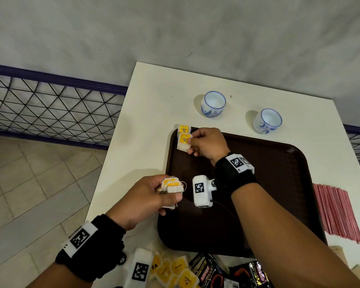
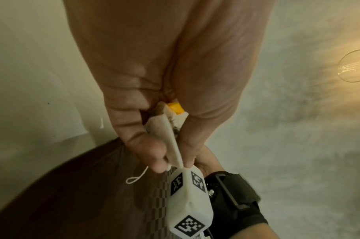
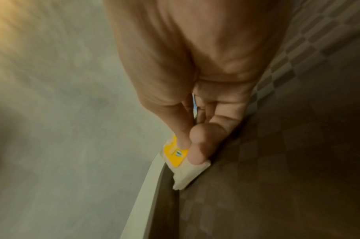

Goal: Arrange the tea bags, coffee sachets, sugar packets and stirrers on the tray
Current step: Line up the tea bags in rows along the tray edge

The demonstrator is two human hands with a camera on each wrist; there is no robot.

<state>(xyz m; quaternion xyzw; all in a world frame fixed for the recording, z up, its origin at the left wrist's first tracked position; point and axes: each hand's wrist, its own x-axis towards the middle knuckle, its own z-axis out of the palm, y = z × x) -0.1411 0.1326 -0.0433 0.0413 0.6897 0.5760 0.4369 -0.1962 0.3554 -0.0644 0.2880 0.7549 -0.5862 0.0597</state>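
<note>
While my left hand (image 1: 146,196) clutched a bundle of tea bags (image 1: 172,187), my right hand (image 1: 208,144) pinched one tea bag (image 1: 183,142) just beyond it, over the tray (image 1: 279,163) corner.

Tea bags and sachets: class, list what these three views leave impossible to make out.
- Bundle of tea bags: count hidden by the left hand, head view.
- Coffee sachets: cut off by the bottom edge, head view.
- Tea bag label: blurred, part under the right hand, right wrist view.

Bare forearms, black wrist straps (image 1: 235,175), white camera housings (image 1: 202,191) with black square-code markers (image 1: 79,239)
</note>
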